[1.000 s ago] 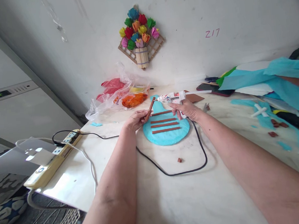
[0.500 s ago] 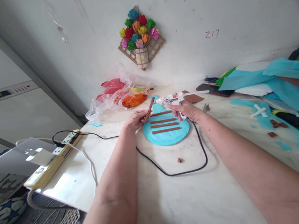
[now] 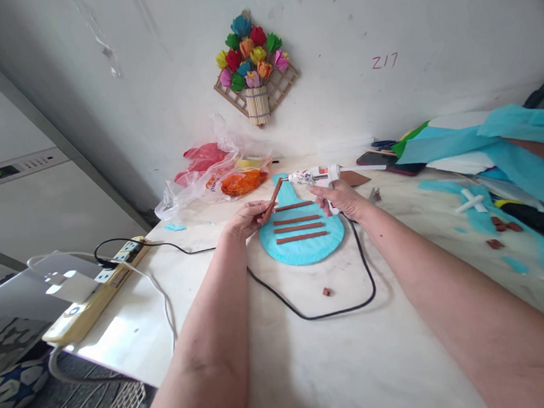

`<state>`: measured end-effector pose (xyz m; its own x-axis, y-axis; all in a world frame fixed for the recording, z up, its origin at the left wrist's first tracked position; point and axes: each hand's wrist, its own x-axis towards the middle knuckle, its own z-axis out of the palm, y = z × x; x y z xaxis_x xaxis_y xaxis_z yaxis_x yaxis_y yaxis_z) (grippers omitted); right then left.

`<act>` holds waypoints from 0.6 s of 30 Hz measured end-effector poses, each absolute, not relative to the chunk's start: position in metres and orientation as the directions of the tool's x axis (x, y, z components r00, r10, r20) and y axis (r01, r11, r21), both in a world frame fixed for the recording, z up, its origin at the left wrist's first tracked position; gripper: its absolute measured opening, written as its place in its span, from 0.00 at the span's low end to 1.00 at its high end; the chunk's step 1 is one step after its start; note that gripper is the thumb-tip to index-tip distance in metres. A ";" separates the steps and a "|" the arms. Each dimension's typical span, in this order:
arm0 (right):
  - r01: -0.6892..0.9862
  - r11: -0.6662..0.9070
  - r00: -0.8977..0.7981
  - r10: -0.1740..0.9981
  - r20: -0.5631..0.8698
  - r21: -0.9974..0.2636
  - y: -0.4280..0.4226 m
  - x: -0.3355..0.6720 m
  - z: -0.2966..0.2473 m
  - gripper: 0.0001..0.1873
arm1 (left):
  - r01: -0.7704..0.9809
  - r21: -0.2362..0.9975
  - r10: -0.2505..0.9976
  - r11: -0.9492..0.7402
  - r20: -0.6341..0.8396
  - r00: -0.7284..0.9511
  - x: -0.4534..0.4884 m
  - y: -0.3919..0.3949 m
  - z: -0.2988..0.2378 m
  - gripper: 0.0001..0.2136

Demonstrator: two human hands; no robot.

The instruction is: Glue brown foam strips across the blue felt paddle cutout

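Pinched in my left hand (image 3: 250, 217) is a thin brown strip (image 3: 274, 197), tilted up to the right. My right hand (image 3: 340, 197) grips a white glue gun (image 3: 319, 174) with a glue stick poking out of its back. The gun's nozzle points left, at the upper end of the strip; whether it touches cannot be made out. Beneath both hands lies a blue bulb-shaped piece (image 3: 300, 252) with a narrow neck. Several brown strips (image 3: 300, 228) lie across it in roughly parallel rows.
A black cord (image 3: 310, 318) loops over the table in front of the blue piece, near a small brown scrap (image 3: 326, 292). At left is a power strip (image 3: 93, 289). Plastic bags (image 3: 236, 175) lie at the back. Blue sheets (image 3: 476, 138), a phone (image 3: 392, 163) and scraps are on the right.
My right hand has drawn the glue gun slightly to the right, its nozzle now nearer the strip's upper end. My left hand stays almost still with the strip.
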<state>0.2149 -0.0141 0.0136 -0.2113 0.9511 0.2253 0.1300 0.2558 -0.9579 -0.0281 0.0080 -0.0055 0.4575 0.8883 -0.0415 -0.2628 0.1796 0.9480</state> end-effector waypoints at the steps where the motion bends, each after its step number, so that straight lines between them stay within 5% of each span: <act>1: 0.132 0.257 -0.210 0.951 0.226 -0.957 -0.014 0.215 0.013 0.21 | -0.262 0.948 0.889 0.182 -0.044 0.455 -0.028 0.008 -0.005 0.11; 18: 0.146 0.237 -0.287 0.939 0.188 -0.960 -0.017 0.212 0.014 0.21 | -0.307 0.933 0.892 0.188 -0.031 0.451 -0.028 0.008 -0.004 0.09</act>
<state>0.2122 -0.0165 0.0143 -0.2869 0.9393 0.1882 0.1460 0.2371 -0.9605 -0.0281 0.0079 -0.0043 0.4511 0.8919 -0.0315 -0.3065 0.1880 0.9331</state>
